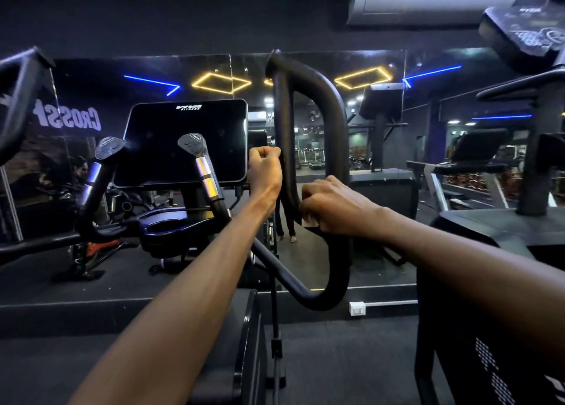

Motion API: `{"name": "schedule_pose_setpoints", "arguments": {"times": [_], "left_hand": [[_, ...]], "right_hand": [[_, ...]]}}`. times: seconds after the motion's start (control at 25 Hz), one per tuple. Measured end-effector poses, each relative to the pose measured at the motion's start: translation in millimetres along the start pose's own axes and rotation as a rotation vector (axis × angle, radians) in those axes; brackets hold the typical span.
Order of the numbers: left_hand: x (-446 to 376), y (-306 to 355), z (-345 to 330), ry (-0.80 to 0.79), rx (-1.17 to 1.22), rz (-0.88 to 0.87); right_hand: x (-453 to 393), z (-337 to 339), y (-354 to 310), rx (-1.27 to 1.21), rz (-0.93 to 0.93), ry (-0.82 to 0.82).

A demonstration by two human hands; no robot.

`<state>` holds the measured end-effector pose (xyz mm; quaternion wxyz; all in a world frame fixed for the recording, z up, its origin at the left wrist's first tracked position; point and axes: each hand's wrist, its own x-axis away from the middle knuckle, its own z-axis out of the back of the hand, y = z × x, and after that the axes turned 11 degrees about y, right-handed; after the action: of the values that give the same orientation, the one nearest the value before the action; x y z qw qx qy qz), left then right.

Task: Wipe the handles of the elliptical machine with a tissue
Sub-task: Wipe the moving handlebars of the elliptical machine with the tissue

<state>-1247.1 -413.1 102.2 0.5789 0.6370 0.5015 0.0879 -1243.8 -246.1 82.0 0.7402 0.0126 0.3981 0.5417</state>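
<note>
The elliptical's right moving handle (334, 120) is a black D-shaped loop in the middle of the head view. A dark tissue strip (289, 187) runs down the loop's straight inner bar, pulled tight between my hands. My left hand (265, 172) is curled in a fist and pinches the strip's upper end beside the bar. My right hand (334, 209) grips the lower end where the bar meets the loop's bottom curve. The left moving handle (18, 98) stands untouched at the far left edge.
The dark console screen (186, 141) sits left of my left hand, with two short sensor grips (205, 172) (93, 175) in front of it. A wall mirror (382, 105) lies behind. Another black machine (489, 251) stands close on the right.
</note>
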Motion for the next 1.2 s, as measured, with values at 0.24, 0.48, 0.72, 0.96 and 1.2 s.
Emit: {"name": "schedule_pose_setpoints", "arguments": {"times": [0.24, 0.48, 0.72, 0.96, 1.2], "left_hand": [[-3, 2, 5, -0.067, -0.045, -0.022], [-7, -1, 10, -0.134, -0.078, -0.057], [-13, -3, 11, -0.157, -0.116, -0.127], [-13, -2, 12, -0.184, -0.113, -0.143], [-12, 0, 14, -0.199, -0.123, -0.153]], "right_hand": [[-4, 14, -7, -0.122, -0.210, -0.129], [-24, 14, -8, -0.194, -0.589, -0.060], [-39, 22, -26, -0.089, -0.540, -0.311], [-57, 15, -8, -0.365, -0.680, -0.120], [-65, 8, 2, -0.658, -0.849, -0.191]]}}
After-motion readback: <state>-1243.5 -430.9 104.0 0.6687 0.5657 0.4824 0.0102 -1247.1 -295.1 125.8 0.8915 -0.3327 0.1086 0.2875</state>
